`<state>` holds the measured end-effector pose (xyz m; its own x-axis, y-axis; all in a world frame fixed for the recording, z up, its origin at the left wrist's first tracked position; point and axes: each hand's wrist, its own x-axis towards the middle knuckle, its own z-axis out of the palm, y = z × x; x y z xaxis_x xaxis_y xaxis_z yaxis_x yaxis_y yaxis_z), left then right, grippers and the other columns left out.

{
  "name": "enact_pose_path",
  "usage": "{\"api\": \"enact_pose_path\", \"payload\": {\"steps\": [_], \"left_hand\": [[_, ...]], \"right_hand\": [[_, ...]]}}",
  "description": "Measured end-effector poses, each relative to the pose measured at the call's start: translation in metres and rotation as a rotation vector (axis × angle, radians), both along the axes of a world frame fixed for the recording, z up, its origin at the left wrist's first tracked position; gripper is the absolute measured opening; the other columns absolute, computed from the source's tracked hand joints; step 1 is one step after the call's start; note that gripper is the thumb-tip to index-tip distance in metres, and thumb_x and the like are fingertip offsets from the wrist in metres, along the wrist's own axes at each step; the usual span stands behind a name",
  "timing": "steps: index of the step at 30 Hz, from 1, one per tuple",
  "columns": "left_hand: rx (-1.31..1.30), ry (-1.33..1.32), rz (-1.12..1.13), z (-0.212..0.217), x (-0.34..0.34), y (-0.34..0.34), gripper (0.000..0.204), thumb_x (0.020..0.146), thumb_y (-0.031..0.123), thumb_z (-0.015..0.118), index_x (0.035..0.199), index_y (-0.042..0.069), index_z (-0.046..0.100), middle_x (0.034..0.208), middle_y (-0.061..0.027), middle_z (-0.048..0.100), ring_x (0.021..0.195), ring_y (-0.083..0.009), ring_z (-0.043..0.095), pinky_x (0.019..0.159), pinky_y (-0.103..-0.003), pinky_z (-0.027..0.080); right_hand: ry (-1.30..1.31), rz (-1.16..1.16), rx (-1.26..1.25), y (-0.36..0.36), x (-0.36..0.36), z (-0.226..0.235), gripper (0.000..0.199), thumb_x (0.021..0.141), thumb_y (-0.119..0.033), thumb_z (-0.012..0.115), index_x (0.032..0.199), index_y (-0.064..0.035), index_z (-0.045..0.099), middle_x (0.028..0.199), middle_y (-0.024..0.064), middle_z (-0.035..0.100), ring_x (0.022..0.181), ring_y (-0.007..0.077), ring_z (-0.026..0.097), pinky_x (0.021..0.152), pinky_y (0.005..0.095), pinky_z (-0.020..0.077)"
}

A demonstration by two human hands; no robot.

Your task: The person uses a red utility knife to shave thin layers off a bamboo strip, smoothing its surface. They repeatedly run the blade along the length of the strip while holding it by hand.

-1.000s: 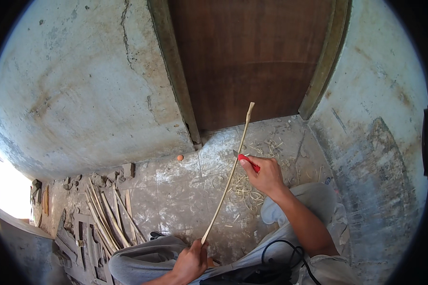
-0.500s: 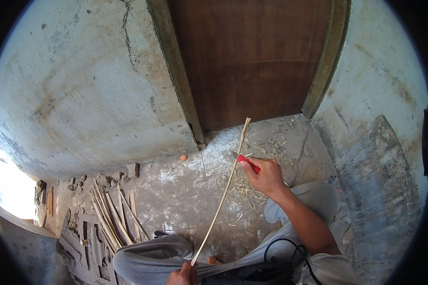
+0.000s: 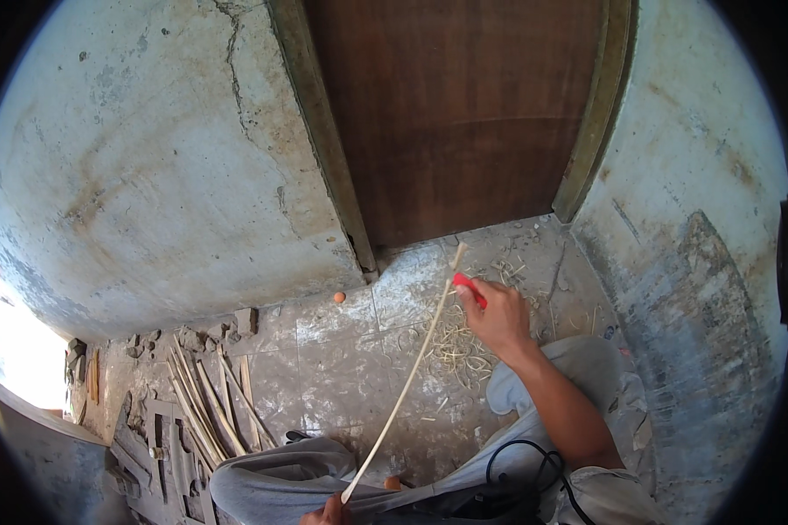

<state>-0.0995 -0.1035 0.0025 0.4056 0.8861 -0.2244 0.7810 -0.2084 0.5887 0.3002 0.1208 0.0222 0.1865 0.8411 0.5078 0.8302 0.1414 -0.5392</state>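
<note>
My left hand grips the near end of a long, thin, pale bamboo strip at the bottom of the picture. The strip slants up and to the right over the floor, and its far end is thicker and rough. My right hand is closed round a red-handled knife, held against the strip near that far end. The blade is hidden from sight here. Thin curled shavings lie scattered on the floor below and beside my right hand.
Several split strips lie in a bundle at the left, over a grey slotted frame. A small orange ball-like thing sits near the cracked wall. Ahead is a brown door. My grey-trousered legs are folded below.
My right hand and the knife have moved slightly right and up along the strip toward its far end. My left hand has drawn a little down and left, and the strip's far end sits lower.
</note>
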Motion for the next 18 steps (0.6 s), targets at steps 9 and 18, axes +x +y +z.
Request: {"api": "enact_pose_path", "payload": {"steps": [9, 18], "left_hand": [[-0.186, -0.203, 0.115, 0.035, 0.013, 0.031, 0.032, 0.094, 0.009, 0.054, 0.125, -0.001, 0.055, 0.077, -0.0259, 0.061, 0.073, -0.0476, 0.061, 0.059, -0.051, 0.047], [-0.47, -0.563, 0.233, 0.048, 0.07, 0.114, 0.026, 0.104, 0.016, 0.051, 0.123, -0.002, 0.057, 0.072, -0.0006, 0.055, 0.063, -0.0084, 0.051, 0.058, -0.028, 0.043]], "right_hand": [[1.429, 0.035, -0.437, -0.006, 0.01, -0.003, 0.045, 0.102, -0.04, 0.058, 0.093, 0.0027, 0.07, 0.062, -0.005, 0.052, 0.052, 0.0052, 0.049, 0.047, 0.0276, 0.0396], [0.19, 0.0, -0.186, -0.014, -0.019, 0.011, 0.034, 0.096, -0.035, 0.063, 0.094, -0.0019, 0.071, 0.071, 0.0193, 0.068, 0.067, 0.0372, 0.068, 0.058, 0.0423, 0.0503]]}}
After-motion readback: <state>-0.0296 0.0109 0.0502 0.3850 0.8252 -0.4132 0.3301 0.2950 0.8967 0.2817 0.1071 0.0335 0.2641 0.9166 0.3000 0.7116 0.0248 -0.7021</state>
